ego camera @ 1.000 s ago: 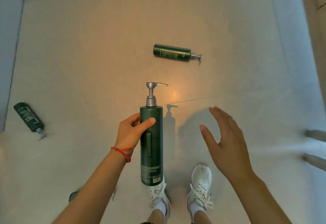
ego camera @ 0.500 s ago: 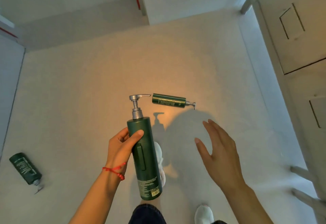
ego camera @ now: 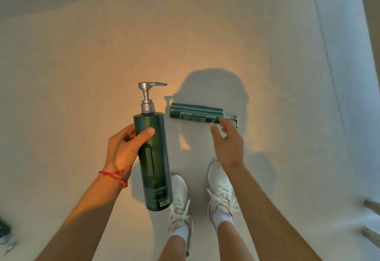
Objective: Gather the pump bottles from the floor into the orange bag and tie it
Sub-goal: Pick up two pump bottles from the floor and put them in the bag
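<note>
Head view, biggest thing first: the floor [ego camera: 82, 75] fills nearly everything, pale and bare, with my shadow cast across it past my shoes [ego camera: 221, 191].

Next in size is the held bottle [ego camera: 153, 158], which my left hand [ego camera: 123, 147] carries upright, the grip clenched round its upper body, thumb across the front, pump head pointing toward 3 o'clock.

At about 1 o'clock from that one lies the floor bottle [ego camera: 196, 113], flat on its side, label up, its pump toward 3 o'clock. My right hand [ego camera: 227, 145] is reaching for it, the grip released and spread, fingertips [ego camera: 222, 121] just at the bottle's neck end; whether they touch it I cannot tell.

A dark object is cut off by the frame's edge at 8 o'clock, perhaps another bottle. No orange bag is in sight.

Smallest: the red cord [ego camera: 114, 175] on my left wrist.

To do this pickup well, I think I should slide the right hand toward 9 o'clock so it spans the body, not the thin pump stem, which would let the bottle swing. Close across the round from above, thumb on the near side, and lift level. The left grip should stay firm so its bottle does not slip meanwhile.
</note>
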The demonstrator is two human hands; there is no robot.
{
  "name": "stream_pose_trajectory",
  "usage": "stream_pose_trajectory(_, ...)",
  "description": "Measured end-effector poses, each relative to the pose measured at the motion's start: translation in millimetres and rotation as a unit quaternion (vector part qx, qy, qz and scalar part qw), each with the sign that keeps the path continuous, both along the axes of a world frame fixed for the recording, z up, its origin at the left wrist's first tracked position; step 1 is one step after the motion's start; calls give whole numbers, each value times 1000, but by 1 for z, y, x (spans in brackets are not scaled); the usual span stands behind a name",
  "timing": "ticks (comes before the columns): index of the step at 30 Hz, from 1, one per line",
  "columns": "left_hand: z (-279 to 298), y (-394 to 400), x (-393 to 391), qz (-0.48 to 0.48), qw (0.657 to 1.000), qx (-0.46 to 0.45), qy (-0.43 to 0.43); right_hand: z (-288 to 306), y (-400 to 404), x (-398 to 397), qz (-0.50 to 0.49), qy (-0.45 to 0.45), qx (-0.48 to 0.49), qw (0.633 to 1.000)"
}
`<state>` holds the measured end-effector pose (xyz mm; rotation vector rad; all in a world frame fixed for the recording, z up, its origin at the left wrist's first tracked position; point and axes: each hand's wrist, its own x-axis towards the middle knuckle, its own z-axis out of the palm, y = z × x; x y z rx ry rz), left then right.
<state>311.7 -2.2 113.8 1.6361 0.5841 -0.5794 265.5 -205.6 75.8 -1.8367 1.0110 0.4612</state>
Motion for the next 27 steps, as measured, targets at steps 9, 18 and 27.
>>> stream_pose_trajectory(9,-107,25,-8,9,1000,-5,20,-162,-9,44,-396,151,212,880)
stream_pose_trajectory(18,-123,26,-24,-12,999,1,48,-195,-2,53,-505,89,187,838)
stream_pose_trajectory(27,-56,15,1,26,999,11,25,-96,-20,32,-276,-51,169,945)
